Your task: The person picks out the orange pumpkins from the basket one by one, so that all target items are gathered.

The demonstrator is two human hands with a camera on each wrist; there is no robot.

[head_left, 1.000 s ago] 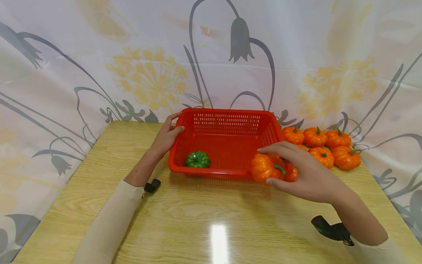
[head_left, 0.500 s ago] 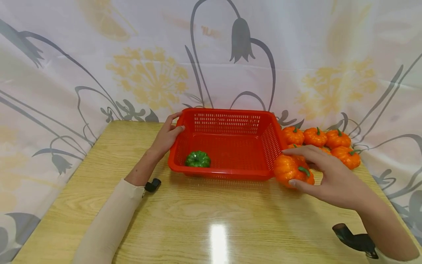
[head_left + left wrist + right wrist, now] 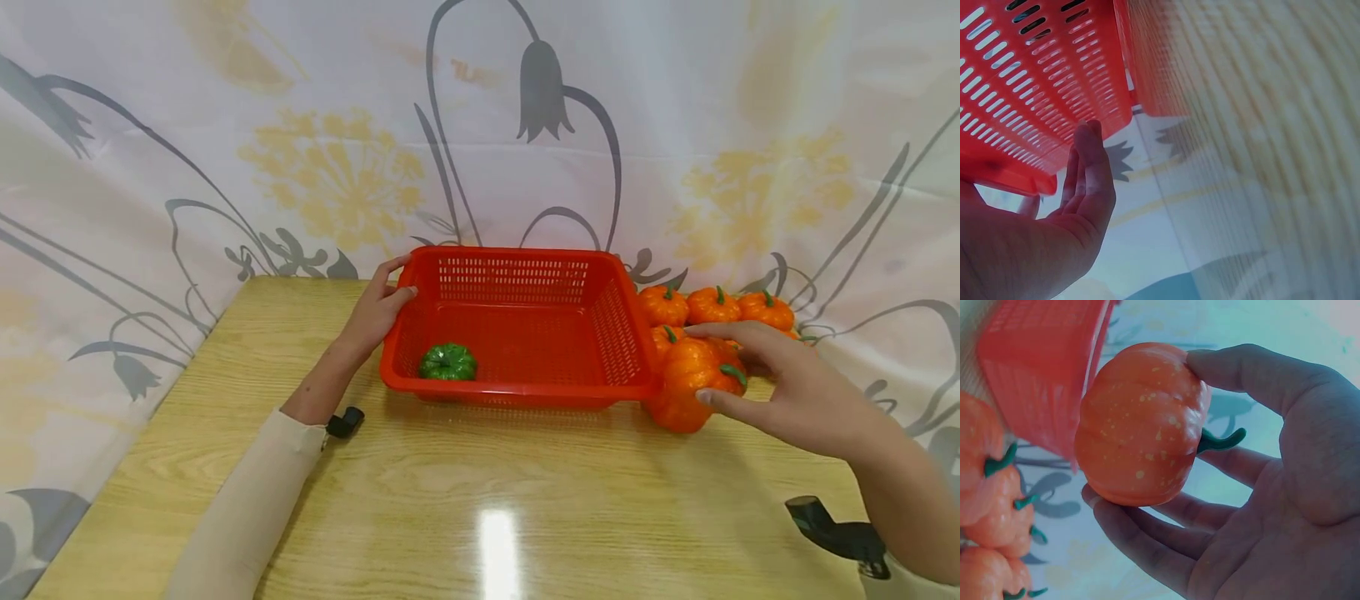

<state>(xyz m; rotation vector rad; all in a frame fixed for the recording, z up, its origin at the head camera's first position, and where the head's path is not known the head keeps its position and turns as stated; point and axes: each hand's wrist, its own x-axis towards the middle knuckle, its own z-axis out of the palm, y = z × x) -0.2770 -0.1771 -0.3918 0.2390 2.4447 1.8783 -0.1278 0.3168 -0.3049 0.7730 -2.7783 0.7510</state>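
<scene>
My right hand (image 3: pixel 795 392) holds a small orange pumpkin (image 3: pixel 1141 425) with a green stem, the thumb on one side and the fingers on the other. In the head view this pumpkin is just off the right front corner of a red plastic basket (image 3: pixel 517 390). My left hand (image 3: pixel 378 308) grips the basket's left rim, with the thumb over the edge and the fingers along the slotted outer wall (image 3: pixel 1066 81). Inside the basket, at the front left, lies a shiny green pumpkin (image 3: pixel 447 362).
Several more orange pumpkins (image 3: pixel 714 305) sit in rows right of the basket, partly hidden by my right hand. The wooden table (image 3: pixel 420 483) ends at the back against a flower-printed cloth (image 3: pixel 337 100).
The right hand has carried the orange pumpkin rightward, from over the basket's front right part to outside its right end. The left hand stays on the rim.
</scene>
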